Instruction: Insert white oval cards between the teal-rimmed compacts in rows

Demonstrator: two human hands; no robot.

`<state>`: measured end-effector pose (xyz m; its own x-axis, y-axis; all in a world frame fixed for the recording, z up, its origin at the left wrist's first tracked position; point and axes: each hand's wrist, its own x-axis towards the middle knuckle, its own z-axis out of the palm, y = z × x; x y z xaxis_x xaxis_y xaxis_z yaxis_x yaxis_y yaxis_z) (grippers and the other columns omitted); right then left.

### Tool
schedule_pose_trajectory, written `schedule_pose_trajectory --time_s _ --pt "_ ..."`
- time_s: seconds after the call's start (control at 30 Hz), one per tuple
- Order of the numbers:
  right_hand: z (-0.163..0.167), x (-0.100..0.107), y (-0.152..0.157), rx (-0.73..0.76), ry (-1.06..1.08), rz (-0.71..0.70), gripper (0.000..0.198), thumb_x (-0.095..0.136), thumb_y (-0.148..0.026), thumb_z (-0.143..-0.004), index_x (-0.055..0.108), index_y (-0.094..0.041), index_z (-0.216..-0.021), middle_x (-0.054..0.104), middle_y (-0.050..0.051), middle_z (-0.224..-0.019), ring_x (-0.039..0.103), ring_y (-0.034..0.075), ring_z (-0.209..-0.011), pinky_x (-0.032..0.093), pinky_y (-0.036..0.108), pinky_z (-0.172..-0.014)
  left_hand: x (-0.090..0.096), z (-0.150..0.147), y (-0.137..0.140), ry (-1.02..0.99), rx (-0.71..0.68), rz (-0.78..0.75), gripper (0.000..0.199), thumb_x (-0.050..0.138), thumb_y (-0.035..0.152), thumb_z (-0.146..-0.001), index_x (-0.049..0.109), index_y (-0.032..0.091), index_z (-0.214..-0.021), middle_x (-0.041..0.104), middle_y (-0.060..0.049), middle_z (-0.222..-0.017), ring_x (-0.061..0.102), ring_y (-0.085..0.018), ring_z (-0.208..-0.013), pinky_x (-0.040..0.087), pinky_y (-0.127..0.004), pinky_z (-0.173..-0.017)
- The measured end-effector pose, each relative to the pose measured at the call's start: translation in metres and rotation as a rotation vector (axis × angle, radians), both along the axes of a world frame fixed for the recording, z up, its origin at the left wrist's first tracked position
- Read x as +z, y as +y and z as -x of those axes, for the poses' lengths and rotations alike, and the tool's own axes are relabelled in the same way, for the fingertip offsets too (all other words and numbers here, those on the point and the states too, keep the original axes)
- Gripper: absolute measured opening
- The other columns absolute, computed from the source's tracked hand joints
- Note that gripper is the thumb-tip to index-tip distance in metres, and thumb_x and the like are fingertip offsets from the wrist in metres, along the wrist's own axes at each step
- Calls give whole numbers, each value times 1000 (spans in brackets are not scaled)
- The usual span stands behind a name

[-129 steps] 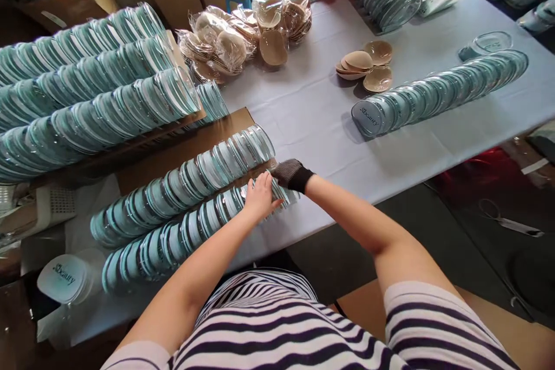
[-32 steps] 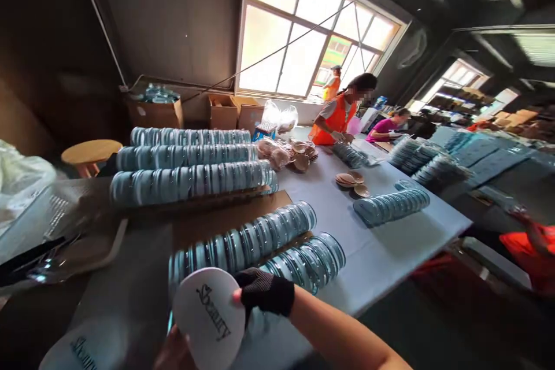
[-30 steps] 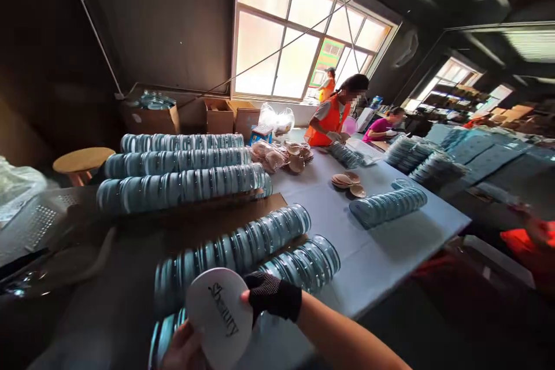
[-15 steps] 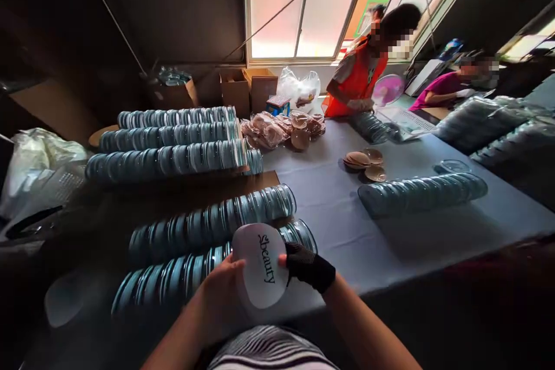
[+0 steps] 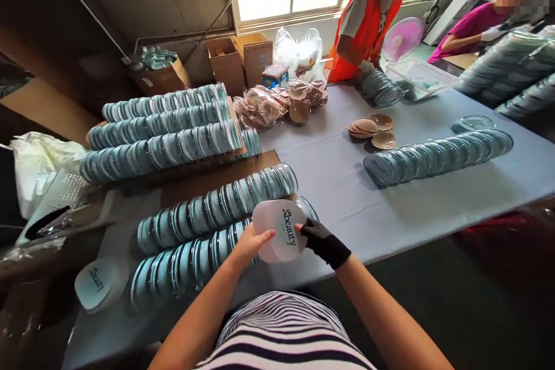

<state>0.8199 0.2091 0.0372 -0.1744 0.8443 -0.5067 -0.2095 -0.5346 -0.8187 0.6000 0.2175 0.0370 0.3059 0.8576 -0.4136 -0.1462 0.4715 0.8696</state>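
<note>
At the bottom of the frame both forearms are reaching up and inward from a striped shirt, meeting just below centre. The bare left hand (image 5: 249,244) is gripping the lower left edge of a white case (image 5: 280,230) printed "Sbeauty", fingers curled under it and thumb lying on top. The right hand (image 5: 323,241), wearing a black glove, is pinching the case's right edge, fingers closed on it. The case is tilting face up, hovering over the near end of the closest row (image 5: 191,254) of teal cases on the table (image 5: 347,196).

Just beyond it a second row (image 5: 217,208) is running diagonally over a brown cardboard sheet (image 5: 203,182). At lower left another lid (image 5: 97,282) is lying alone. Further back, at left, three long rows (image 5: 160,136) are lying stacked on one another. To the right of centre a separate row (image 5: 437,156) is stretching across the table, with tan pads (image 5: 370,127) behind it and bagged pads (image 5: 277,105) near the top centre. At the far edge a person in an orange vest (image 5: 366,29) is bending over more cases.
</note>
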Motion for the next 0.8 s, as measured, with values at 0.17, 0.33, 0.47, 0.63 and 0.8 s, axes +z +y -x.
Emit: schedule_pose_trajectory --time_s 0.17,0.33,0.47,0.63,0.8 --pt "-2 -2 -18 86 103 53 55 72 -55 -69 66 -12 -103 68 9 -75 57 15 -56 43 24 -47 -11 0 -19 -356 -61 159 76 83 53 -56 65 12 -118 71 -18 -110 66 -39 -102 53 -53 -91" --pt "0 -13 -9 147 36 42 52 77 -51 -61 68 -11 -94 68 8 -76 60 17 -61 50 28 -52 -42 6 -16 -184 23 137 74 84 51 -56 65 12 -116 70 -18 -112 65 -37 -106 49 -53 -97" --pt "8 -26 -8 46 -195 -136 55 67 -51 -70 66 -13 -111 69 14 -106 65 28 -92 56 40 -73 -41 8 -14 44 137 11 61 85 44 -56 70 10 -104 73 -16 -104 67 -33 -100 49 -50 -97" --pt "22 -23 -23 -178 -742 -440 63 56 -38 -83 45 -20 -142 48 12 -144 45 29 -131 40 47 -108 -34 -1 -18 -70 260 4 57 83 40 -61 70 11 -108 73 -14 -106 68 -30 -99 51 -45 -94" --pt "53 -24 -51 -122 -898 -799 44 50 -30 -86 61 -20 -128 54 11 -138 49 27 -128 41 48 -107 -48 1 -16 -64 345 137 62 86 38 -56 69 13 -111 72 -16 -108 66 -34 -103 49 -47 -95"
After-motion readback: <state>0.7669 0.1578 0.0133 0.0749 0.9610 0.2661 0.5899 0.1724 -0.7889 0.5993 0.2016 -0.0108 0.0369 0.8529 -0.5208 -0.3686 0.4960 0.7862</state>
